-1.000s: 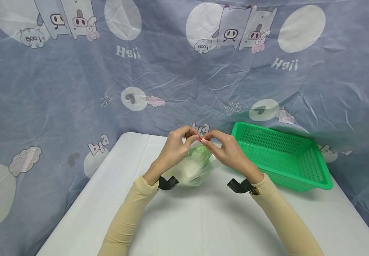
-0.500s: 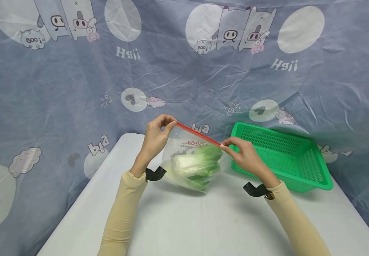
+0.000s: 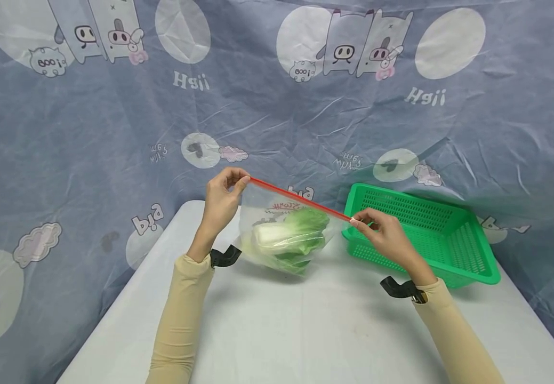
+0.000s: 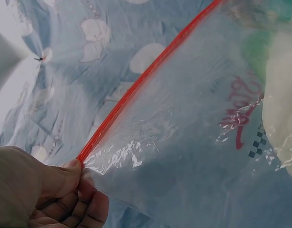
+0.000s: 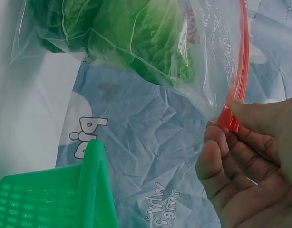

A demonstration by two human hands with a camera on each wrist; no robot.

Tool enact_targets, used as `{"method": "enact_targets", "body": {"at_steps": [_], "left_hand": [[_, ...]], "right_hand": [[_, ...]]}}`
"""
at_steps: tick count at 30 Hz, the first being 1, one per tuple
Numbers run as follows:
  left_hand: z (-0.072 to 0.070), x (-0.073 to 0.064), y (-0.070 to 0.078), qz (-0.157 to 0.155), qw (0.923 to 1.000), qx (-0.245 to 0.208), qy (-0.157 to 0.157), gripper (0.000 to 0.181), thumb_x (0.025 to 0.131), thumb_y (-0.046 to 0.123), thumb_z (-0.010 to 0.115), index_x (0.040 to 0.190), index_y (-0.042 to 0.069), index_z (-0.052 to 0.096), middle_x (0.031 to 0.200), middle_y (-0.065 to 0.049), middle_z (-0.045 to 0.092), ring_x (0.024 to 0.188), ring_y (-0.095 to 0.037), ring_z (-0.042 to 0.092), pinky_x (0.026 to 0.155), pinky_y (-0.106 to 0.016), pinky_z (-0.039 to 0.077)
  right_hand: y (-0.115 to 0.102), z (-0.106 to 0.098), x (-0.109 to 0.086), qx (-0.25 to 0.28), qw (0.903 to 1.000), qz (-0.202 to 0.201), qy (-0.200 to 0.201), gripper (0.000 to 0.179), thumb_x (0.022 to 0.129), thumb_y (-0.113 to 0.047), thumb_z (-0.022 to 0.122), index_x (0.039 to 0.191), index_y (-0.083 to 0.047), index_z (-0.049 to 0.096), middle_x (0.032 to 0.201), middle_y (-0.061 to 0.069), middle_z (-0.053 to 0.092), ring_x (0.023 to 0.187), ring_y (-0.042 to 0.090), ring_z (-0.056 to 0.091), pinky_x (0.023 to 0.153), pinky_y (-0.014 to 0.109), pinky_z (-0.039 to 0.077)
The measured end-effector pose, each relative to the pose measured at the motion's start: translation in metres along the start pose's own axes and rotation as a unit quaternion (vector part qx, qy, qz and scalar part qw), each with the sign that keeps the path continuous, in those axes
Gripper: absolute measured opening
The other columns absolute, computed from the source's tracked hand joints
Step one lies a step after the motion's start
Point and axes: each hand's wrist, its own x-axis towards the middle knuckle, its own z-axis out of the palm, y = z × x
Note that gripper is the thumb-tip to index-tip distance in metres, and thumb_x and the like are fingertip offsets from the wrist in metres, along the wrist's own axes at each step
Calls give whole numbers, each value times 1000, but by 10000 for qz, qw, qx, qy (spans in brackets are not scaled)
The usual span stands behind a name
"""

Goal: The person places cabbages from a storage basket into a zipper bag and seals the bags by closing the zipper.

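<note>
A clear zip bag (image 3: 257,208) with a red zip strip along its top hangs between my hands, the strip pulled straight and slanting down to the right. Inside lies a napa cabbage (image 3: 286,234), its white stalk toward the left and green leaves toward the right. My left hand (image 3: 221,200) pinches the bag's upper left corner between thumb and forefinger; in the left wrist view the thumb (image 4: 70,171) lies on the red strip's end. The opposite corner is pinched by my right hand (image 3: 387,237), with the strip's end (image 5: 228,118) between thumb and finger.
A green plastic basket (image 3: 420,240) with perforated walls stands at the right on the white table (image 3: 281,330), just behind my right hand. A blue-grey patterned cloth (image 3: 267,106) hangs behind the table.
My hands, close together a second ago, have drawn apart, left hand to the left and right hand to the right. The red strip is now stretched out, and the bag has risen slightly.
</note>
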Motion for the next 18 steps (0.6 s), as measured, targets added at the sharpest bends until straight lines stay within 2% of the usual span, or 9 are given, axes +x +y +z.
{"method": "enact_targets", "body": {"at_steps": [4, 6, 10, 13, 16, 18], "left_hand": [[0, 3, -22, -30, 10000, 8, -38, 20, 93, 19, 64, 98, 0, 66, 90, -14, 66, 82, -22, 61, 77, -27, 46], [-2, 4, -33, -62, 9999, 88, -132, 20, 92, 24, 65, 98, 5, 67, 86, -11, 66, 76, -20, 60, 72, -25, 45], [-6, 6, -42, -404, 9985, 9, -379, 20, 94, 22, 63, 101, 3, 64, 77, -14, 63, 62, -27, 59, 59, -24, 47], [-7, 7, -47, -690, 9956, -437, -455, 23, 96, 18, 59, 105, -2, 60, 79, -22, 63, 62, -31, 64, 60, -27, 55], [-6, 9, -52, -804, 9930, -785, -355, 25, 97, 15, 56, 109, -6, 56, 88, -26, 64, 75, -33, 70, 73, -30, 58], [-5, 10, -56, -765, 9929, -887, -186, 25, 97, 14, 57, 109, -8, 56, 96, -26, 64, 85, -35, 70, 81, -31, 57]], "right_hand": [[-4, -1, 2, 261, 9992, 281, -95, 23, 97, -38, 56, 105, -19, 65, 84, 6, 67, 69, 26, 63, 57, 28, 48], [-6, 0, 5, 366, 9981, 471, -157, 26, 97, -41, 54, 107, -19, 63, 82, 11, 68, 66, 26, 63, 53, 32, 45], [-7, 5, 17, 907, 9930, 722, -206, 32, 98, -40, 53, 112, -12, 60, 89, 14, 69, 75, 22, 70, 65, 35, 54], [-6, 9, 32, 1775, 9817, 650, -232, 31, 100, -28, 51, 115, -1, 53, 102, 21, 65, 90, 24, 70, 84, 36, 56], [-8, 14, 46, 2589, 9639, 590, -195, 29, 101, -19, 50, 116, 5, 47, 112, 25, 57, 102, 24, 66, 90, 31, 54], [-10, 16, 54, 2870, 9564, 529, -117, 29, 101, -17, 49, 117, 6, 44, 119, 27, 53, 107, 21, 64, 92, 27, 52]]}}
